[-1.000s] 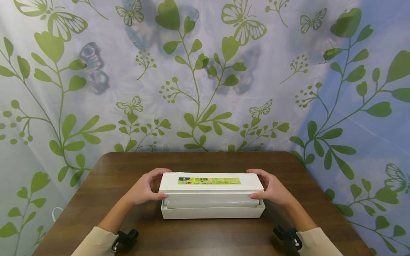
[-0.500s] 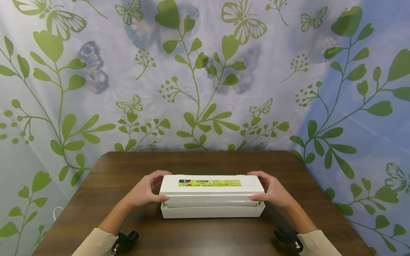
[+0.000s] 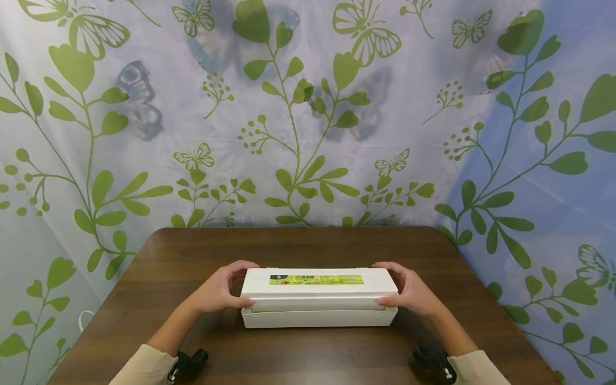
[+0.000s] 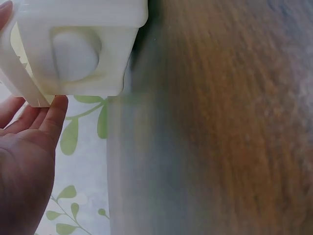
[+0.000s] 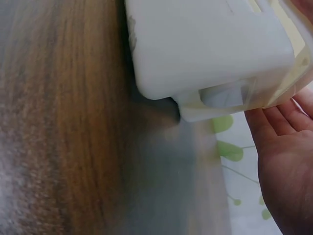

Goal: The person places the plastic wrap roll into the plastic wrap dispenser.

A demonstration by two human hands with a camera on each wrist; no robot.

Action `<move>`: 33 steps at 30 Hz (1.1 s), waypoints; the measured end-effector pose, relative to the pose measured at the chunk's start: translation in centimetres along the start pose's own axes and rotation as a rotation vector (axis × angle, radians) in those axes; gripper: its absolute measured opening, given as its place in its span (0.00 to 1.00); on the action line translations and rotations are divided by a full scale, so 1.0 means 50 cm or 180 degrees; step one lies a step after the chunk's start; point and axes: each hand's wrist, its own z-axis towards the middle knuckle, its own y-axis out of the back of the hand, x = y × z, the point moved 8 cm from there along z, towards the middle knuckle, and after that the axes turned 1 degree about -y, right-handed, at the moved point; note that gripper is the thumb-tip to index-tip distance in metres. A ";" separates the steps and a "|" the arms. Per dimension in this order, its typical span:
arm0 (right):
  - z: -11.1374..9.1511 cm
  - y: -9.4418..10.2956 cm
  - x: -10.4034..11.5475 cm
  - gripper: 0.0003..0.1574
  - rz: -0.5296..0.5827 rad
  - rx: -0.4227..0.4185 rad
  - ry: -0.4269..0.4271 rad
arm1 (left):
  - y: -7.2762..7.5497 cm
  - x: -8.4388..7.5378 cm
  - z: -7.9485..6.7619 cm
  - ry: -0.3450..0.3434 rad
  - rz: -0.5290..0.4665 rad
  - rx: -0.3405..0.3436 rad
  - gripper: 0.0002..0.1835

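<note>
A white cling film dispenser sits lengthwise on the wooden table, its hinged lid lowered almost onto the base. A green and yellow label runs along the lid's top. My left hand grips the lid's left end, thumb on the front edge and fingers at the back corner. At the other end my right hand holds the lid the same way. Both wrist views show a narrow slanting gap between lid and base. Through an end opening, the left wrist view shows the pale round roll end.
The brown wooden table extends around the dispenser on all sides. Behind it hangs a pale curtain printed with green leaves and butterflies. Black straps are on both wrists. A white loop shows beyond the left table edge.
The lid has tilted down and forward with both hands on it, covering the white roll that showed earlier at the front. The base has stayed in place.
</note>
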 end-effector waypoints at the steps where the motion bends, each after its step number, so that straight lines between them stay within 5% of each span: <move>1: 0.000 0.000 -0.002 0.50 0.0009 -0.0003 -0.0023 | -0.001 0.001 0.000 -0.0021 -0.0004 0.0020 0.36; 33: -0.011 -0.009 -0.018 0.47 0.0067 0.0101 -0.0203 | -0.014 0.005 -0.010 0.0173 0.0033 0.0118 0.35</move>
